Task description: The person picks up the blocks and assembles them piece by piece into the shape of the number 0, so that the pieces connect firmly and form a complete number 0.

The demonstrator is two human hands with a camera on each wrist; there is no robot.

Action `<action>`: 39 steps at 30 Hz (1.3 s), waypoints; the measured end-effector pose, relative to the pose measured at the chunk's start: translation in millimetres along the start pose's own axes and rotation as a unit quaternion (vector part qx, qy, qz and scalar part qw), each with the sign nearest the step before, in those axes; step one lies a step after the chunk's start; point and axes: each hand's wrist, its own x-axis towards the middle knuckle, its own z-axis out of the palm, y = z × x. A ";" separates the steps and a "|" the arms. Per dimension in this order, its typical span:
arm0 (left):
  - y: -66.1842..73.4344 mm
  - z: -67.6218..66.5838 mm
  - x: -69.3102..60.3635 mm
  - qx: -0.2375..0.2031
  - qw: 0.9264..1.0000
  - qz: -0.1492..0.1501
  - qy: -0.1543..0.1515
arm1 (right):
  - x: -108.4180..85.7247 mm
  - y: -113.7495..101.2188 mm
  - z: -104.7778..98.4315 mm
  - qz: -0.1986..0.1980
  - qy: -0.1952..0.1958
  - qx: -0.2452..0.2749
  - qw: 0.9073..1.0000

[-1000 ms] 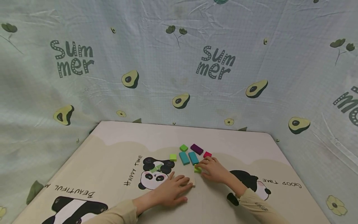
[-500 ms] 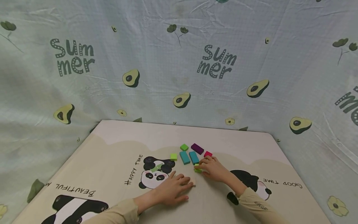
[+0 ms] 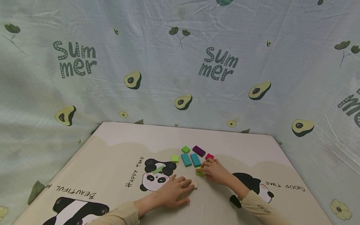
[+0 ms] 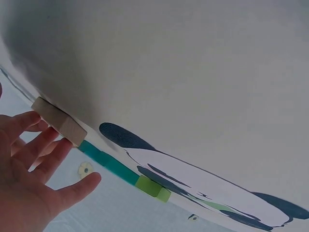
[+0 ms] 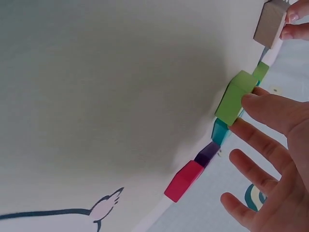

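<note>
Right hand (image 3: 217, 172) pinches the green block (image 5: 235, 100) and left hand (image 3: 174, 192), fingers spread, touches the wooden block (image 4: 59, 121): I judge this positioning, next needing a steady, light touch.

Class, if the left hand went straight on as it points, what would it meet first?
The wooden block, which the left hand touches; past it, perhaps the right hand, though depth is unclear.

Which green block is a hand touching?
The green block nearest the head camera, with the right hand on it; the other two green blocks lie farther back, untouched.
</note>
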 end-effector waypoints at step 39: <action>2.4 2.2 -1.5 -0.009 1.000 -0.002 0.012 | -24.2 -21.1 -3.3 0.002 0.028 0.017 0.999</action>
